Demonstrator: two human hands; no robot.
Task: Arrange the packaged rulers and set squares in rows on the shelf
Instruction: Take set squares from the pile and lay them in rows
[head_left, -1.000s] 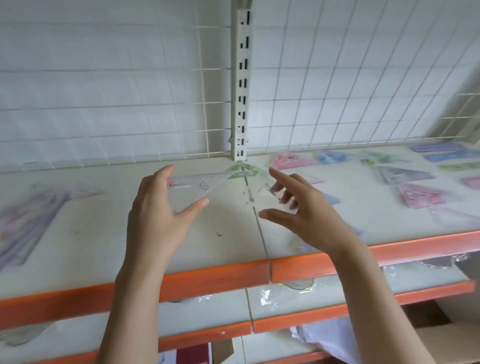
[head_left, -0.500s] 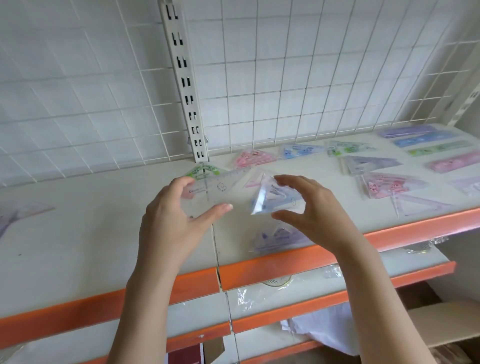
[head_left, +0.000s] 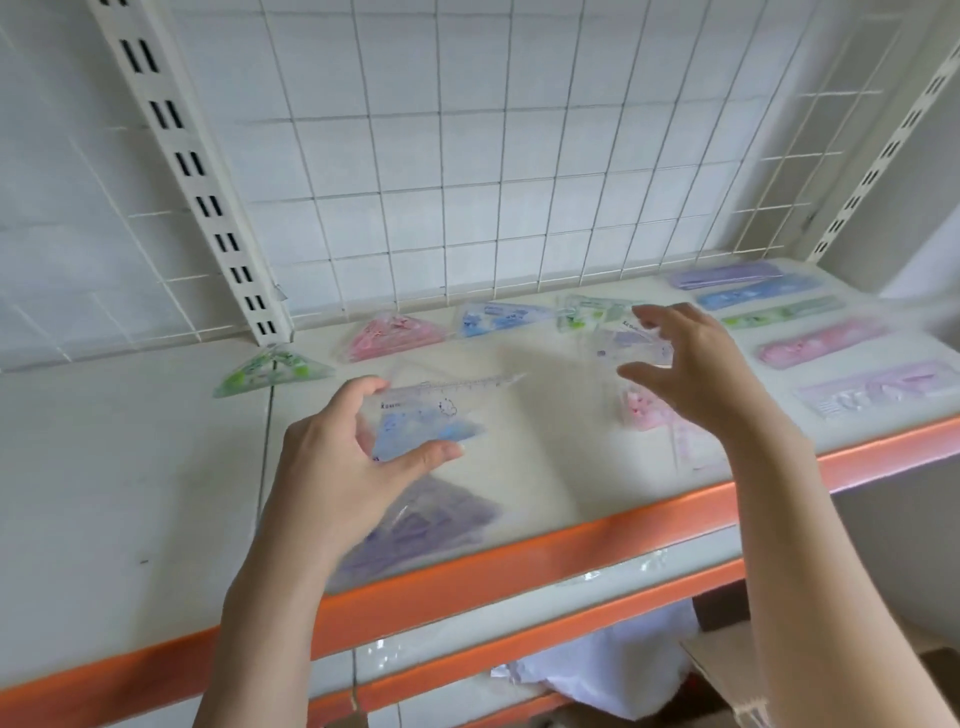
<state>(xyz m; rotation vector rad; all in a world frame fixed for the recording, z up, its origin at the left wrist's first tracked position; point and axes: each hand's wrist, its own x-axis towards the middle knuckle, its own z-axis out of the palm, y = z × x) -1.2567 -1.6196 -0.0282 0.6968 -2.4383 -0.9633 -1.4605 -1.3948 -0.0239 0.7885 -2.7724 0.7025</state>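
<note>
The left hand grips a clear set square over the shelf, long edge pointing to 2 o'clock. The right hand, grasping a second set square, has moved away toward 2 o'clock since the frame before.

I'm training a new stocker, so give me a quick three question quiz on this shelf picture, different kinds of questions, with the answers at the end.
1. True or false: the left hand holds a clear packaged set square with blue print.
2. Multiple choice: the green set square nearest the slotted upright lies A) on the shelf, B) in the right hand, C) on the lower shelf.
3. Fill in: the rulers at the far right lie in a column, and the one at the back is ____.

Key: 1 true. 2 A. 3 purple.
</note>
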